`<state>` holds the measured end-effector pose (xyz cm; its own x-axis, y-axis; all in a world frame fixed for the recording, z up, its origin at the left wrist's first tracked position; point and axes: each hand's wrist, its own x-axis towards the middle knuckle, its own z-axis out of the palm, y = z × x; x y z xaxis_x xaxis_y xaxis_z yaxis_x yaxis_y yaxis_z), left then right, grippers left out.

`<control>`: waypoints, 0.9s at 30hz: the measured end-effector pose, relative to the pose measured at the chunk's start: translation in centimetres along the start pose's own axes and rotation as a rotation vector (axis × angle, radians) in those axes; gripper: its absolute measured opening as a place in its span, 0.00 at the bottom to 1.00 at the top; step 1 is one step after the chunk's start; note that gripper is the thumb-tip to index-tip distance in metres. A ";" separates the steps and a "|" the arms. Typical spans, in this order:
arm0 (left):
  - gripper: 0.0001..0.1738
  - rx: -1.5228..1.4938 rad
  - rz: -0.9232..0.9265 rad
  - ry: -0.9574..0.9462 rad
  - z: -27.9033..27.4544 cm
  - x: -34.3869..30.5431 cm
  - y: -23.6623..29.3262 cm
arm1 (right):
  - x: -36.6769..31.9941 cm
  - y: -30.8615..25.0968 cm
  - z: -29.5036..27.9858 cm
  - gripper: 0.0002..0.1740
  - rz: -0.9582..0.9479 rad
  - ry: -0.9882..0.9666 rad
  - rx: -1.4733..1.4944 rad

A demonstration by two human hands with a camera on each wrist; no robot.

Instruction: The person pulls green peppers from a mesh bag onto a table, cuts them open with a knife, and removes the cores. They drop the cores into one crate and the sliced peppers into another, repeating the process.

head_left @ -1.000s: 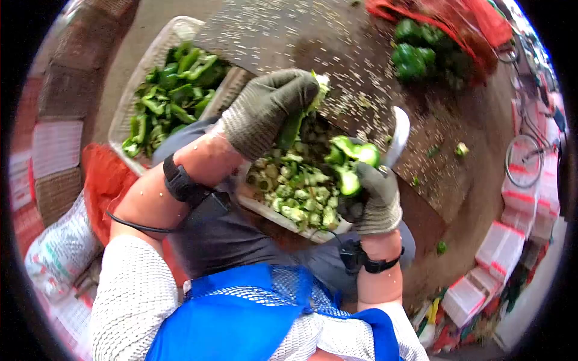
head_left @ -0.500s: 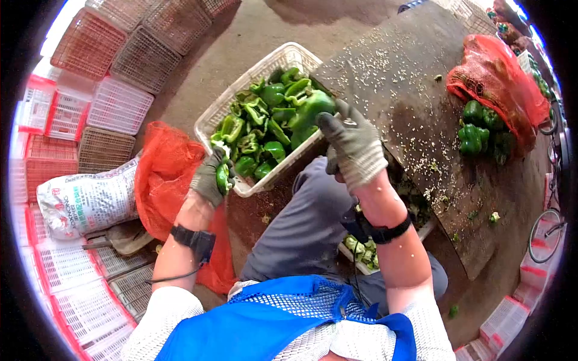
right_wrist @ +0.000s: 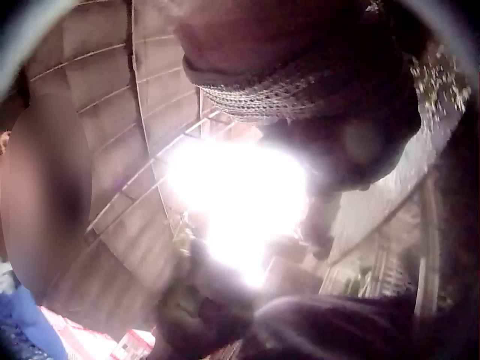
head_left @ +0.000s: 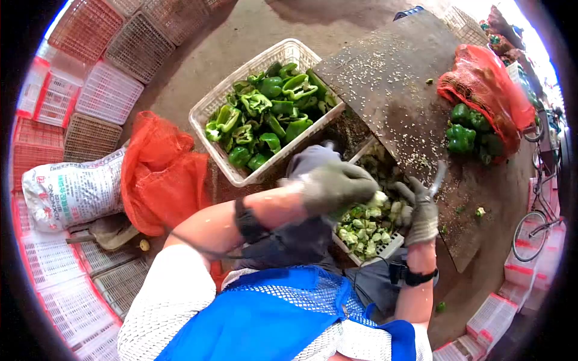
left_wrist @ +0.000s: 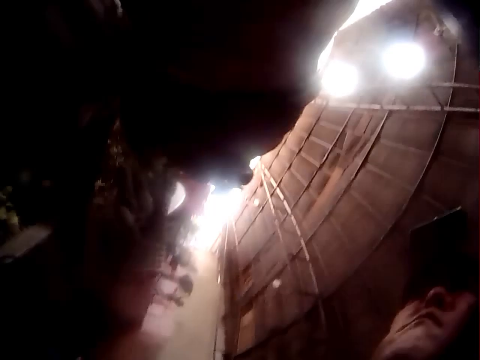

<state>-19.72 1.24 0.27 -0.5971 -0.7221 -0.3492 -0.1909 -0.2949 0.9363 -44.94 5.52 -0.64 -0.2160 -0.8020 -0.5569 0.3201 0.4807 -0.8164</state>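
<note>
In the head view, the blurred gloved left hand (head_left: 343, 188) reaches across over the crate of pepper cores (head_left: 394, 245), a pale green core (head_left: 378, 200) at its curled fingertips. Just right of it, the gloved right hand (head_left: 421, 215) grips a knife (head_left: 439, 175), its blade pointing up and its handle hidden in the palm. Cut green peppers (head_left: 271, 88) fill a larger white crate (head_left: 200, 103) up and to the left. The right wrist view shows the gloved right hand (right_wrist: 330, 135) dark against glare; the left wrist view is mostly dark.
A seed-strewn board (head_left: 385, 72) lies beyond the crates, with a red net bag (head_left: 487, 90) of whole peppers (head_left: 460, 138) on its right. Red netting (head_left: 159, 174), a white sack (head_left: 75, 189) and stacked crates (head_left: 84, 30) stand at the left.
From the larger crate's near left corner, the left hand has swung right to the core crate. The right hand has come down from the larger crate, and the large pepper piece has left it.
</note>
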 end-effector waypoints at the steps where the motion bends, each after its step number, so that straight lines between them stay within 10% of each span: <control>1: 0.20 -0.091 -0.260 -0.056 1.8 0.2 3.1 | -0.6 -0.6 -1.3 0.37 0.001 0.062 0.018; 6: 0.31 -0.050 0.199 0.152 5.5 6.6 0.4 | -3.9 -3.5 -5.6 0.33 -0.234 0.003 0.035; 7: 0.27 -0.430 0.006 0.081 5.6 6.5 1.8 | -4.2 -3.5 -6.0 0.32 -0.230 0.032 0.007; 9: 0.21 -1.147 0.196 -0.201 6.4 8.5 0.6 | -4.7 -3.2 -4.7 0.31 -0.179 0.071 0.188; 11: 0.21 -1.301 0.160 -0.234 8.0 9.3 2.4 | -2.0 0.1 -7.5 0.28 -0.176 -0.104 0.142; 15: 0.18 -1.000 0.216 -0.150 11.6 12.4 3.4 | -0.7 -0.2 -6.1 0.32 -0.351 -0.144 0.031; 17: 0.14 -0.305 0.389 0.131 13.0 14.4 2.9 | 0.6 -1.0 -5.7 0.31 -0.348 -0.137 0.001; 21: 0.08 0.040 0.809 0.365 13.8 18.7 2.4 | 3.7 -0.6 -7.3 0.20 -0.248 -0.195 0.257; 27: 0.23 0.787 0.950 -0.123 12.5 16.7 6.2 | 4.5 -1.6 -10.2 0.13 -0.130 -0.138 0.326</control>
<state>-40.64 -4.86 0.74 -0.8156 -0.3686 0.4461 -0.0333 0.7995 0.5997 -55.81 4.80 -3.42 -0.1552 -0.8996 -0.4083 0.5800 0.2516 -0.7748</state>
